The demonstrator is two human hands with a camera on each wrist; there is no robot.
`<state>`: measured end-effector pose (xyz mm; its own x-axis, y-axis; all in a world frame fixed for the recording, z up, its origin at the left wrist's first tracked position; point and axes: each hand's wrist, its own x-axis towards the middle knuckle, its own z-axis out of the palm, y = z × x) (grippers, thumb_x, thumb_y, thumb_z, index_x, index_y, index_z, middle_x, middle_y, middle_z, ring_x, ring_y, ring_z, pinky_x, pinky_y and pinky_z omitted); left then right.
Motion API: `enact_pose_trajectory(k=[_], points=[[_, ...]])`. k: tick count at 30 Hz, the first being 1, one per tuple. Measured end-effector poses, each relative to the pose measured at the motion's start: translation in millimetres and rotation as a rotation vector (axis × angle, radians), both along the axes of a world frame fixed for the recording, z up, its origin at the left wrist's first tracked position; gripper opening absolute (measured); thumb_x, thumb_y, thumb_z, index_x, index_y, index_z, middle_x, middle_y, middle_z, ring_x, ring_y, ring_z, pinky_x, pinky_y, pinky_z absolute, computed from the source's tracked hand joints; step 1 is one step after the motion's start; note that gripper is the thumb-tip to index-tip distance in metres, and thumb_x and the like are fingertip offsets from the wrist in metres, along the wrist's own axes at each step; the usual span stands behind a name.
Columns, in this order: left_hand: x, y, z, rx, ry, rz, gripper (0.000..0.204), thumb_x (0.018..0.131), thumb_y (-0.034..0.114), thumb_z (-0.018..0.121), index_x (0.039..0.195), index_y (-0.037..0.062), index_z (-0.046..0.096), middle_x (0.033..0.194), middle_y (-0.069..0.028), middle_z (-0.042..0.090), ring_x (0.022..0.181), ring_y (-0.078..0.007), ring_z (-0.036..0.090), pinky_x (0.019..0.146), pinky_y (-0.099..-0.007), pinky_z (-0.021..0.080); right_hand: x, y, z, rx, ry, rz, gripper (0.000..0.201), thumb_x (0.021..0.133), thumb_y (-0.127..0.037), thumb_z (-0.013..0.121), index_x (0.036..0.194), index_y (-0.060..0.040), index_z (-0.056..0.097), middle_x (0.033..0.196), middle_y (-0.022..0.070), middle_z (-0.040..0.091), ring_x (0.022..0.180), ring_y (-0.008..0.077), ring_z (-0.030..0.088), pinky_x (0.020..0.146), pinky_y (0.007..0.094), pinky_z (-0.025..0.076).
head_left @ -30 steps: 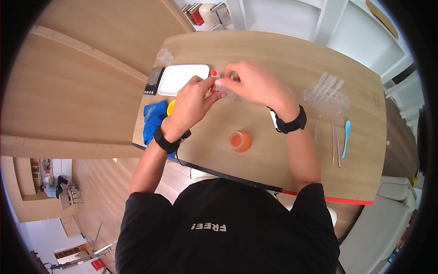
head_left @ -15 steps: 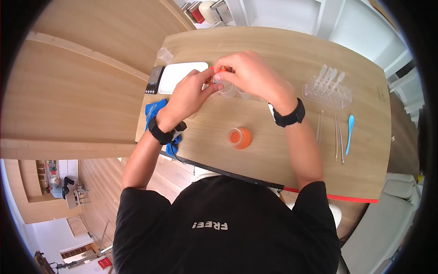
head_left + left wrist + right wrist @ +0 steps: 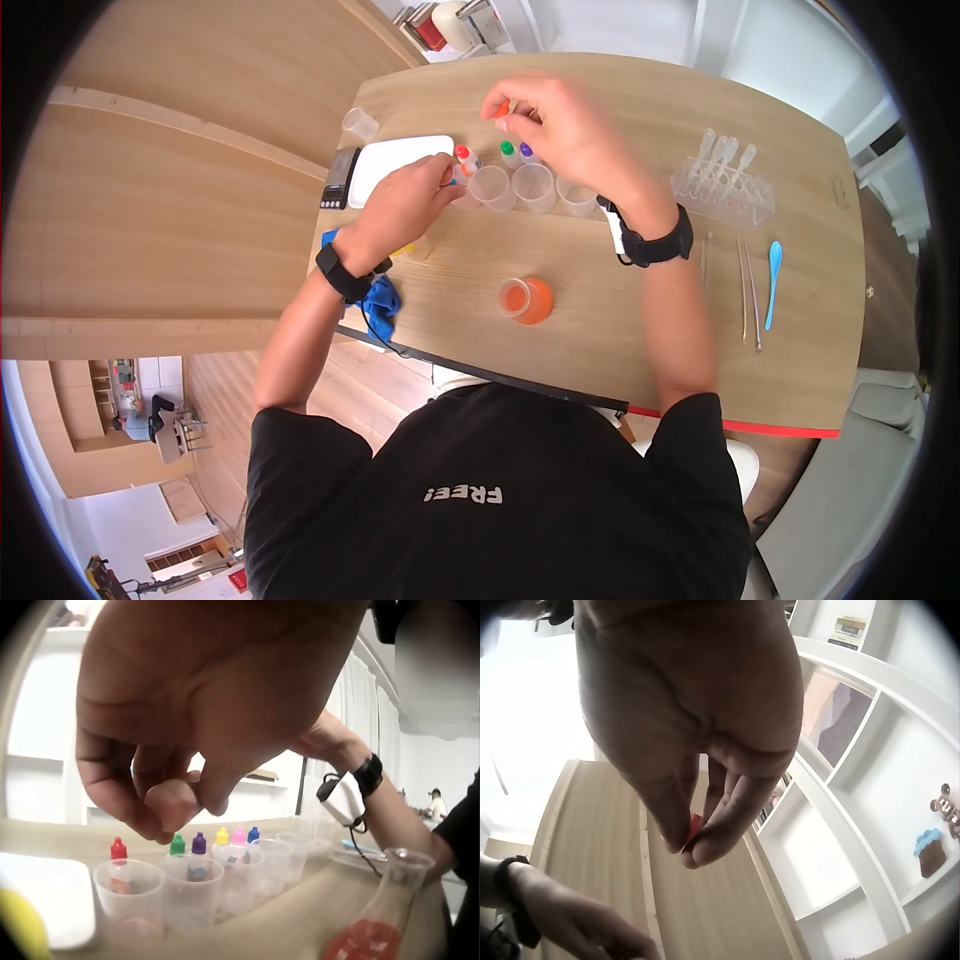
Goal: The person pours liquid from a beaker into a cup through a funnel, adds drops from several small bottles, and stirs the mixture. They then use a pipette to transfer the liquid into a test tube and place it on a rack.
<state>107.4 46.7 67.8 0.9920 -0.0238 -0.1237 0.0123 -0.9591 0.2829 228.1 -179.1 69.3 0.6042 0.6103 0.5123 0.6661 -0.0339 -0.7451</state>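
In the head view my right hand (image 3: 560, 120) pinches a small orange cap (image 3: 503, 110) above the far side of the table. The right wrist view shows that cap (image 3: 695, 825) mostly hidden by the fingertips. My left hand (image 3: 405, 198) grips a small pale dropper bottle (image 3: 172, 802) between thumb and fingers; most of it is covered. That hand is close over the left end of a row of clear plastic cups (image 3: 491, 187). Behind the cups stand dropper bottles with coloured caps, among them a red-capped one (image 3: 466, 158) and a green-capped one (image 3: 509, 152).
A conical flask (image 3: 527, 299) of orange liquid stands near the front. On the left are a white tray (image 3: 385, 165), a black scale (image 3: 340, 178) and a blue cloth (image 3: 381, 308). Pipettes in a clear rack (image 3: 725, 190), thin rods and a blue spoon (image 3: 774, 285) occupy the right.
The two hands were together at the bottle. My right hand has moved away, up and to the right, with the orange cap; the left hand has drawn slightly left, uncovering the cups.
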Motion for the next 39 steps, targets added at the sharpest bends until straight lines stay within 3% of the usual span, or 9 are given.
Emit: enact_pose_trajectory(k=[4,6,9,13,15,25,27,37,39], points=[[8,11,-18,0.147,-0.124,-0.159,0.024,0.098,0.020,0.073,0.112,0.0017,0.066,0.100,-0.0169,0.069,0.097,-0.0389,0.067,0.083,-0.0472,0.052,0,-9,7,0.110,-0.030,0.009,0.013,0.090,0.000,0.067,0.102,-0.0029,0.070,0.090,0.0149,0.070,0.081,0.0334,0.067,0.073,0.0447,0.052],[10,9,-21,0.196,-0.115,-0.189,0.023,0.097,0.018,0.072,0.112,0.0022,0.066,0.102,-0.0163,0.069,0.098,-0.0383,0.067,0.085,-0.0474,0.053,1,-12,9,0.145,-0.113,0.013,0.014,0.095,0.001,0.067,0.108,-0.0023,0.070,0.096,0.0089,0.070,0.073,0.0176,0.066,0.067,0.0329,0.053],[12,6,-25,0.319,-0.084,-0.239,0.024,0.096,0.015,0.072,0.115,0.0027,0.065,0.105,-0.0149,0.070,0.101,-0.0371,0.067,0.088,-0.0473,0.054,-5,-15,17,0.134,-0.114,-0.006,0.012,0.091,-0.003,0.068,0.103,-0.0043,0.070,0.094,0.0131,0.070,0.087,0.0340,0.066,0.076,0.0461,0.053],[17,2,-28,0.439,-0.056,-0.283,0.032,0.093,0.012,0.075,0.121,0.0035,0.063,0.105,-0.0136,0.070,0.101,-0.0359,0.068,0.088,-0.0456,0.056,-5,-16,18,0.115,-0.131,-0.018,0.010,0.093,-0.005,0.067,0.103,-0.0044,0.070,0.094,0.0131,0.071,0.089,0.0341,0.066,0.077,0.0463,0.053],[17,-2,-26,0.447,-0.040,-0.258,0.032,0.092,0.012,0.076,0.120,0.0039,0.063,0.104,-0.0132,0.070,0.101,-0.0353,0.068,0.087,-0.0453,0.056,-3,-16,15,0.160,-0.205,-0.031,0.010,0.094,-0.002,0.069,0.104,-0.0021,0.070,0.092,0.0115,0.068,0.071,0.0219,0.069,0.065,0.0352,0.053],[19,-11,-17,0.507,-0.140,-0.334,0.029,0.091,0.014,0.077,0.117,0.0089,0.066,0.104,-0.0095,0.070,0.101,-0.0311,0.068,0.083,-0.0432,0.057,-1,-21,19,0.108,-0.125,-0.053,0.013,0.095,-0.007,0.073,0.106,-0.0026,0.069,0.086,0.0128,0.069,0.067,0.0221,0.072,0.063,0.0359,0.053],[19,-11,-18,0.488,-0.157,-0.335,0.028,0.091,0.015,0.077,0.116,0.0098,0.066,0.104,-0.0091,0.070,0.101,-0.0311,0.068,0.084,-0.0432,0.057,-1,-20,19,0.108,-0.113,-0.076,0.012,0.093,-0.012,0.071,0.102,-0.0041,0.072,0.084,0.0164,0.071,0.079,0.0361,0.069,0.071,0.0476,0.053],[20,-12,-18,0.426,-0.175,-0.360,0.026,0.090,0.014,0.078,0.113,0.0076,0.067,0.104,-0.0098,0.070,0.096,-0.0303,0.069,0.080,-0.0428,0.059,-1,-21,16,0.075,-0.144,-0.100,0.011,0.093,-0.012,0.069,0.102,-0.0060,0.072,0.086,0.0138,0.074,0.082,0.0349,0.070,0.072,0.0475,0.055],[19,-9,-20,0.453,-0.170,-0.359,0.026,0.090,0.014,0.078,0.113,0.0075,0.067,0.105,-0.0099,0.070,0.096,-0.0306,0.069,0.080,-0.0428,0.059,1,-19,14,0.088,-0.173,-0.097,0.010,0.095,-0.008,0.075,0.102,-0.0045,0.069,0.087,0.0134,0.070,0.068,0.0243,0.074,0.063,0.0376,0.054]])
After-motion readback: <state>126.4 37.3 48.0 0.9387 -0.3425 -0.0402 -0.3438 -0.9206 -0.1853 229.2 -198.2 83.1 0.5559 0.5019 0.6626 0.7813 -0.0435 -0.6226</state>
